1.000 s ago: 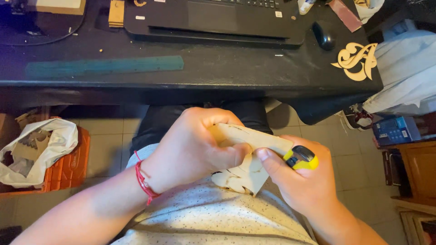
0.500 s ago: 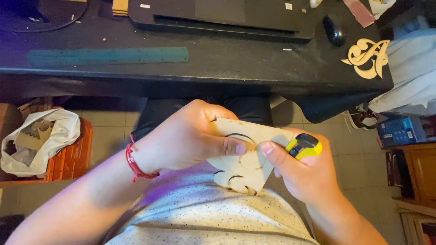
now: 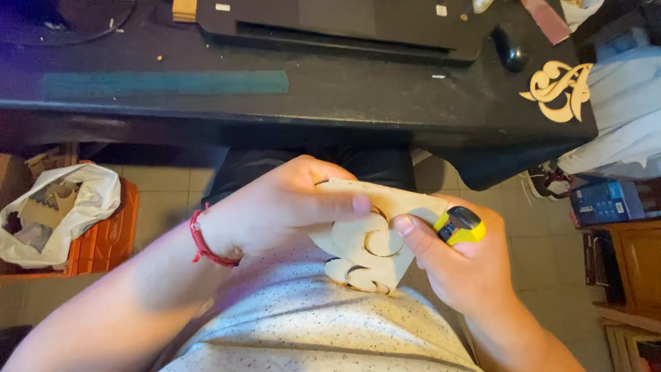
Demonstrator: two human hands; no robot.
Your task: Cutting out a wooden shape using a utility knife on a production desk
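1. The left hand (image 3: 275, 207) has a red string band (image 3: 204, 242) on its wrist. Its fingers (image 3: 344, 204) are closed around a flat, pale wooden cut-out with curly shapes (image 3: 372, 238), held over the lap.
2. The right hand (image 3: 458, 265) touches the same wooden cut-out with its thumb. Its other fingers are curled shut around a yellow and black knife handle (image 3: 460, 226).
3. To the left, on the floor, a white plastic bag (image 3: 65, 210) sits in an orange crate (image 3: 107, 238).
4. Farther away is the dark surface (image 3: 358, 103). A long green ruler (image 3: 165, 83) lies on it.
5. A curly pale wooden letter shape (image 3: 559, 91) lies near the right edge of the surface.
6. A black mouse (image 3: 511, 49) and a black laptop (image 3: 344, 27) sit at the far side.
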